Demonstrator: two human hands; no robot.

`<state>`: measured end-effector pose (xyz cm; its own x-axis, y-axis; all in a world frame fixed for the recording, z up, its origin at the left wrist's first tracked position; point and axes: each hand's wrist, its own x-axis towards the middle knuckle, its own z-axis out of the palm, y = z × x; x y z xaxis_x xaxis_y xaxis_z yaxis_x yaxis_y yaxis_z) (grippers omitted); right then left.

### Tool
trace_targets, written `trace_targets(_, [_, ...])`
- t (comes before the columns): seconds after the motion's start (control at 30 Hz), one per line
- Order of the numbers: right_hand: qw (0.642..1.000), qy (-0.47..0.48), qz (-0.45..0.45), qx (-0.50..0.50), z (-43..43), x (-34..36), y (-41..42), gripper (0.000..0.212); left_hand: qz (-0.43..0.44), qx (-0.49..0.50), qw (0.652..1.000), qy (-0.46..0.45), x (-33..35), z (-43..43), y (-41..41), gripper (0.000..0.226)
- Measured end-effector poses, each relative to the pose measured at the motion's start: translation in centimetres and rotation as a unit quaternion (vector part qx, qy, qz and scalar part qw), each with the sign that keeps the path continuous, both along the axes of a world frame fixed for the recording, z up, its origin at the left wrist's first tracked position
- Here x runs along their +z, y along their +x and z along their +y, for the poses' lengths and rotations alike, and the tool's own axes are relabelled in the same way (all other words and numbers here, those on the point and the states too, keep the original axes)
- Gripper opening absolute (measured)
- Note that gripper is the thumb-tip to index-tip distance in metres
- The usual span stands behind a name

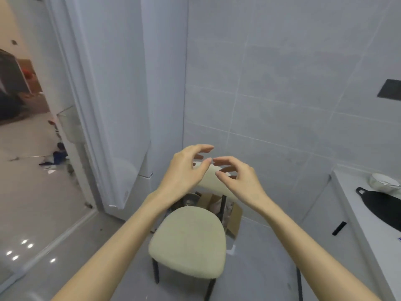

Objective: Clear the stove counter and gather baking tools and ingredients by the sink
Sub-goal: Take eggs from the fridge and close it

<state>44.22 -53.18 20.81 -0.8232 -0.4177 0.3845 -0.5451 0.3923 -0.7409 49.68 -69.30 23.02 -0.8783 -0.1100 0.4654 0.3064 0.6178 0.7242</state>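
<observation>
Both my hands are raised side by side in front of a beige chair (191,242) that stands in the corner of a tiled room. My left hand (185,170) has its fingers curled and apart, holding nothing. My right hand (237,178) is the same, fingers spread and curved, empty. They hover over the chair's backrest (211,180) without gripping it. At the right edge a white counter (373,216) carries a black pan (384,207) and a white bowl (383,182).
A cardboard box (235,216) with items sits behind the chair against the grey tiled wall. A white door frame (121,105) stands to the left, with an opening onto another room's shiny floor. A cabinet drawer with a black handle (339,228) is under the counter.
</observation>
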Motion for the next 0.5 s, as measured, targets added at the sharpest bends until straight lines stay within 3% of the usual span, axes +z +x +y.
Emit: trace_targets(0.5, [0.981,0.019,0.002,0.193,-15.4,0.4,3.7,0.024,0.012,0.220,0.975,0.023,-0.6,-14.1,9.9,0.028])
